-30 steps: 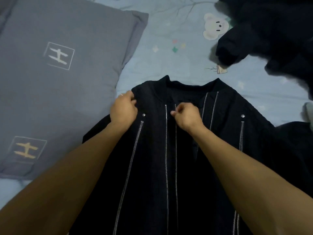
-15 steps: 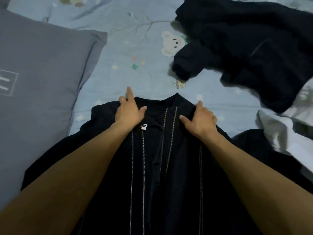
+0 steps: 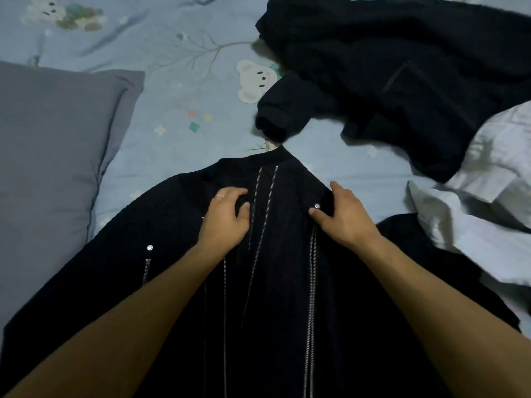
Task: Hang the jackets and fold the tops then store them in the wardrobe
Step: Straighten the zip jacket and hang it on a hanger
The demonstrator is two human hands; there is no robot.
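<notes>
A black jacket (image 3: 287, 282) with several silver zippers and snap buttons lies front up on the bed, collar pointing away from me. My left hand (image 3: 227, 218) sits on its upper left chest beside the centre zipper, fingers and thumb curled and pinching the fabric. My right hand (image 3: 343, 218) rests on the right shoulder by a snap button, fingers straight and thumb spread. A second dark jacket (image 3: 402, 67) lies crumpled at the upper right, one sleeve cuff close to the first jacket's collar.
A grey pillow (image 3: 57, 156) lies along the left, under the jacket's sleeve. White clothing (image 3: 488, 191) is bunched at the right edge. Everything rests on a light blue bedsheet (image 3: 172, 110) printed with bears and trees.
The view has tilted further up the bed. The jacket's fronts are drawn closer together. My left hand went from flat to pinching the fabric, and my right hand moved out toward the shoulder.
</notes>
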